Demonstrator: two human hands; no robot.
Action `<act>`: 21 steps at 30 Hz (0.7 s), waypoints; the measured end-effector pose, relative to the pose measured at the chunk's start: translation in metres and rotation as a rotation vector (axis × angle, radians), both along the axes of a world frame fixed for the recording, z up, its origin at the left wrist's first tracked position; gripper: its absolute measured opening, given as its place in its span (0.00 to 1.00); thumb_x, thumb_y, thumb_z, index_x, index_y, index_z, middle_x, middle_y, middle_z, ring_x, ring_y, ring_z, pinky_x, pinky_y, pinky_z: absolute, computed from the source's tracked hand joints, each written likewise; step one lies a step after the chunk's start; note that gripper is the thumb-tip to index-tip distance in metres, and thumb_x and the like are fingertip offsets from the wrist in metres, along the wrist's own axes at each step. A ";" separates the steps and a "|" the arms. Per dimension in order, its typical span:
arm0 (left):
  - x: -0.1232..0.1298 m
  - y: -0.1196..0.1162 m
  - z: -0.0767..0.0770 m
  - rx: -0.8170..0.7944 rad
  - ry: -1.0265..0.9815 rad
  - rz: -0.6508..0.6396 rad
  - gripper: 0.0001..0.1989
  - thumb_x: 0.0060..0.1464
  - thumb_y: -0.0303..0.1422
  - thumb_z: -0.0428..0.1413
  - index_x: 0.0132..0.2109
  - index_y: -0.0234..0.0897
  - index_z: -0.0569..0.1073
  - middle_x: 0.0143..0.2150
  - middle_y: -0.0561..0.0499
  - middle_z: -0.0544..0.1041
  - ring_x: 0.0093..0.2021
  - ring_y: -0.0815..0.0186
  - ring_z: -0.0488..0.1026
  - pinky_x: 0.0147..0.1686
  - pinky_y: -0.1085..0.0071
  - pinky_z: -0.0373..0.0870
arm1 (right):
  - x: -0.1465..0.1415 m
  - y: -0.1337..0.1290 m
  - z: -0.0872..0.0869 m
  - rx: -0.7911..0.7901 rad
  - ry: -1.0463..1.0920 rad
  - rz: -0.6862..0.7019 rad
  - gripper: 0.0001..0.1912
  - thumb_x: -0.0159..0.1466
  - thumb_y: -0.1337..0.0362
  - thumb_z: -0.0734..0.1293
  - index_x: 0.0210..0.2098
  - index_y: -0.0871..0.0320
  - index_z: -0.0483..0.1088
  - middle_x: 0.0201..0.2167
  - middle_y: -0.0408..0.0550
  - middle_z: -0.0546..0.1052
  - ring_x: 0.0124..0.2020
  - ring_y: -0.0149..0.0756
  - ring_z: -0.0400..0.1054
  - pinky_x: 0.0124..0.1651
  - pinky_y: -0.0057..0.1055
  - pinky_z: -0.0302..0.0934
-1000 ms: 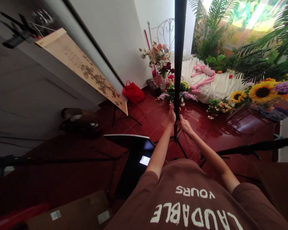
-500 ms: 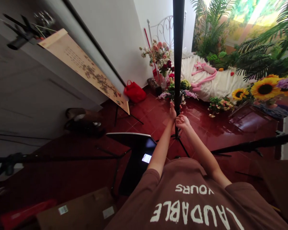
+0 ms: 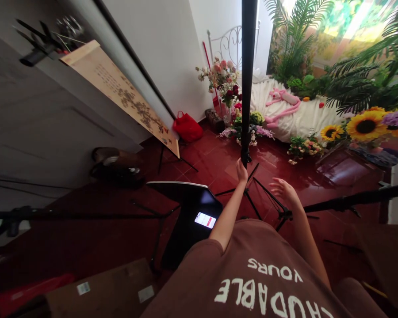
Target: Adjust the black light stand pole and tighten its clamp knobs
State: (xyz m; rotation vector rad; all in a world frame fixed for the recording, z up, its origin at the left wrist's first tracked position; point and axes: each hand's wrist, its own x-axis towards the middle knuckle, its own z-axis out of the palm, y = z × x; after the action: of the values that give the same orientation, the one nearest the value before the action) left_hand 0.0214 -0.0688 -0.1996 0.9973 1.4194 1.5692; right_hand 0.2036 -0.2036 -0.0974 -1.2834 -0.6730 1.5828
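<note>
A tall black stand pole point(image 3: 247, 88) rises upright in front of me, with tripod legs point(image 3: 248, 201) spread on the floor below. My left hand point(image 3: 242, 171) is around the lower part of this pole, just beneath a dark clamp collar point(image 3: 246, 156); part of its grip is hidden. To the right of the pole, apart from it, my right hand point(image 3: 285, 193) hangs in the air with its fingers stretched out and nothing in it. Behind that hand stand the legs of another black stand point(image 3: 283, 215).
A black chair point(image 3: 179, 240) with a lit phone point(image 3: 205, 220) on it is at my left. Black poles point(image 3: 361, 198) reach in from both sides. A scroll point(image 3: 132, 104), red bag point(image 3: 187, 127), flowers point(image 3: 223, 81), a pink plush toy point(image 3: 285, 101) and cardboard boxes point(image 3: 109, 285) surround me.
My right hand has come off the pole and moved right and down, its fingers opening. My left hand has slid a little lower on the pole.
</note>
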 end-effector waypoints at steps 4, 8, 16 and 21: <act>0.037 -0.045 -0.049 -0.370 0.093 0.033 0.20 0.65 0.42 0.42 0.55 0.34 0.66 0.60 0.36 0.67 0.63 0.61 0.63 0.63 0.62 0.57 | 0.039 -0.040 -0.021 -0.078 -0.045 -0.173 0.11 0.60 0.58 0.67 0.41 0.54 0.74 0.35 0.48 0.81 0.27 0.32 0.75 0.27 0.24 0.67; 0.095 -0.075 -0.061 -0.379 0.125 -0.254 0.15 0.62 0.36 0.47 0.50 0.34 0.70 0.54 0.38 0.73 0.58 0.59 0.68 0.61 0.60 0.61 | 0.072 -0.073 -0.027 -0.082 0.007 -0.402 0.11 0.61 0.57 0.67 0.40 0.55 0.74 0.34 0.46 0.82 0.29 0.31 0.76 0.27 0.23 0.68; 0.213 -0.102 -0.001 0.052 0.116 -0.890 0.18 0.64 0.40 0.44 0.51 0.34 0.70 0.52 0.41 0.73 0.56 0.62 0.68 0.61 0.60 0.60 | 0.126 -0.133 -0.023 -0.020 0.058 -0.846 0.13 0.65 0.53 0.62 0.35 0.55 0.70 0.26 0.43 0.80 0.22 0.28 0.73 0.21 0.21 0.65; 0.265 -0.129 0.046 0.285 0.016 -1.217 0.20 0.62 0.44 0.48 0.55 0.36 0.67 0.53 0.42 0.73 0.54 0.62 0.70 0.57 0.62 0.64 | 0.166 -0.140 -0.013 -0.024 -0.214 -0.884 0.24 0.64 0.41 0.59 0.38 0.55 0.69 0.25 0.45 0.79 0.20 0.31 0.71 0.18 0.22 0.61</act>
State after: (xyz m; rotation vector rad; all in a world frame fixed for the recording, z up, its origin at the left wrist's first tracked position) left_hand 0.2861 -0.1983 -0.1532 1.5997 0.3460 0.8074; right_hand 0.3697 -0.3440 -0.1101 -1.4918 -0.1473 0.7370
